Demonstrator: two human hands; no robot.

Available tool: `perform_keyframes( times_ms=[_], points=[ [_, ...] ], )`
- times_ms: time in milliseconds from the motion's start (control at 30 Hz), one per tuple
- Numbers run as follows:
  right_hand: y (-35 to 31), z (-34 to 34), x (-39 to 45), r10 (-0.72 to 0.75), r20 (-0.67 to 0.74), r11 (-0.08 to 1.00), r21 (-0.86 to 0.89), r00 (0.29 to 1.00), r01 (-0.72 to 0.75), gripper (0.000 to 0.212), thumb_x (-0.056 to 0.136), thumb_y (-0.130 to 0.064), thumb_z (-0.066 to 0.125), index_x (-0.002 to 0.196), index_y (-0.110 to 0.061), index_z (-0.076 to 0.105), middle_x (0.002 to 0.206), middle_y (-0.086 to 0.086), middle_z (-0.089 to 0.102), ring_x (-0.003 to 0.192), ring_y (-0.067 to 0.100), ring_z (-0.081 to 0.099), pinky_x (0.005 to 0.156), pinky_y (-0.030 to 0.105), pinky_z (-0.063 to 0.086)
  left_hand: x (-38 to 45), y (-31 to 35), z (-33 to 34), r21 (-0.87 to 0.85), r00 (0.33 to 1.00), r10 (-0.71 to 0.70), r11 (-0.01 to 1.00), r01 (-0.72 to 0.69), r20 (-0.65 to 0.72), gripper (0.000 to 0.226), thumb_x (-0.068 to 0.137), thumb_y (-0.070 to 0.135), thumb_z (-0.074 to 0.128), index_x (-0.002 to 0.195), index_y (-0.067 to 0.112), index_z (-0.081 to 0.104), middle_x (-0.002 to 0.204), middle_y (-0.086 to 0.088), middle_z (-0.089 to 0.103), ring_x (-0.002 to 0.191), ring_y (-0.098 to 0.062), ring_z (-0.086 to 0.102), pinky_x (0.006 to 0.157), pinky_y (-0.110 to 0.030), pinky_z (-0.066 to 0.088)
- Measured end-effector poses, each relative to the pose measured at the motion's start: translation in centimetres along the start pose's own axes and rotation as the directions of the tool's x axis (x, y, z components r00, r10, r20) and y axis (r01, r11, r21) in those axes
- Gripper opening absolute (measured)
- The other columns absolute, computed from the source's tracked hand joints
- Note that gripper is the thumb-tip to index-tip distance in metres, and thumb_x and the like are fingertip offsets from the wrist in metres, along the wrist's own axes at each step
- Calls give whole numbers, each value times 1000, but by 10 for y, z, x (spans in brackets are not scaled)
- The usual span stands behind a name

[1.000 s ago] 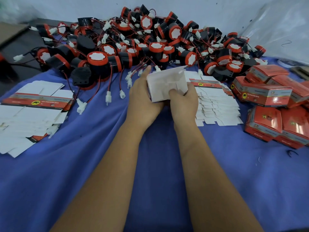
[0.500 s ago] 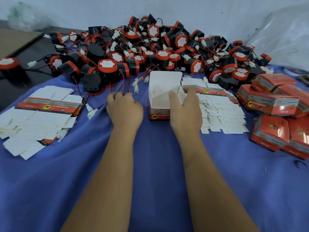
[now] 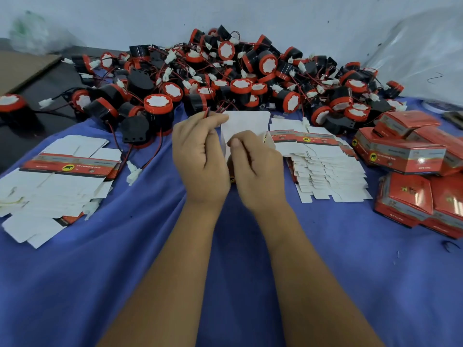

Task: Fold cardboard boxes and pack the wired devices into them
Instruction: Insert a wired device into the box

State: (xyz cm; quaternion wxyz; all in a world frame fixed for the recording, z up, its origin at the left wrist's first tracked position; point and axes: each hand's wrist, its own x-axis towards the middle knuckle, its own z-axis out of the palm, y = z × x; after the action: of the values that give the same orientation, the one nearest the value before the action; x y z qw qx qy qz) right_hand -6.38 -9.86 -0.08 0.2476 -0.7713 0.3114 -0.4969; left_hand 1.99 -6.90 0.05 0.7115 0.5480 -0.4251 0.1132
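While blue cloth drapes the worktop by a pale wall, left hand pinches red wires, right hand grips the white, half-folded box

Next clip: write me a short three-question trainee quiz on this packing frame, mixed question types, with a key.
1. True or false: the closed red boxes are stacked on the person's left.
2. What is the right hand gripping?
A. a wired device
B. the open white box
C. a flat blank
3. Fill in: the left hand pinches thin red ____ that lead back toward the device pile.

Key
1. False: they are on the right; only flat box blanks lie on the left of the blue cloth.
2. B
3. wires
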Motion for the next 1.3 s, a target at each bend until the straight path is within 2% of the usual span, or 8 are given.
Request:
perform_keyframes(
  times_ms=[167,300,467,600,700,867,1067,1300],
  points=[
    [-13,2,5,310,269,670,619,912,-410,44,105,-35,32,121,-5,60,104,17,70,98,29,67,78,34,56,-2,7,1,-33,989,142,990,-140,49,30,86,1,44,82,6,73,83,12,59,85,-7,47,78,-24,40],
    [-8,-6,17,397,488,227,769,778,-598,62,103,-52,20,136,-8,50,118,23,66,113,35,63,97,39,51,-4,7,2,-138,972,189,976,-170,142,29,82,3,43,62,3,64,68,6,57,66,-16,49,73,-24,39],
    [-4,-21,18,343,626,-11,748,700,-664,41,94,-37,47,113,-3,60,98,8,61,103,25,65,104,32,45,-16,16,10,-203,881,323,942,-266,347,25,77,1,45,58,-1,61,61,-9,58,62,-25,51,61,-43,42],
    [4,-29,19,310,551,61,802,775,-595,23,93,-10,50,98,-6,72,95,10,71,96,21,71,91,29,56,-25,18,15,-225,843,361,930,-291,399,23,77,1,47,59,-1,61,60,-9,57,58,-26,50,55,-46,40],
    [7,-33,21,322,425,151,859,846,-489,39,92,6,44,78,-10,77,88,9,75,86,17,73,75,25,58,-27,18,14,-242,864,291,948,-205,410,25,84,13,44,71,2,63,67,-7,58,62,-23,51,58,-42,43],
    [9,-34,22,302,308,193,907,902,-374,48,92,6,41,68,-16,77,84,5,75,75,13,73,72,24,59,-15,18,11,-409,966,-98,892,192,240,16,90,23,40,84,10,48,67,-6,51,60,-22,48,58,-32,41],
    [11,-39,20,255,290,340,866,923,-366,35,79,-1,44,61,-20,67,76,3,70,41,12,42,44,21,33,-3,0,4,-410,834,-453,727,550,316,44,102,39,33,139,15,41,79,-5,67,54,-17,58,45,-20,40],
    [9,-42,21,347,121,570,760,930,-311,25,91,7,43,91,-14,56,76,5,68,42,13,40,45,24,24,5,2,0,-505,789,-464,607,614,401,35,98,50,33,102,31,63,79,6,69,55,-14,58,51,-28,41]
  ],
)
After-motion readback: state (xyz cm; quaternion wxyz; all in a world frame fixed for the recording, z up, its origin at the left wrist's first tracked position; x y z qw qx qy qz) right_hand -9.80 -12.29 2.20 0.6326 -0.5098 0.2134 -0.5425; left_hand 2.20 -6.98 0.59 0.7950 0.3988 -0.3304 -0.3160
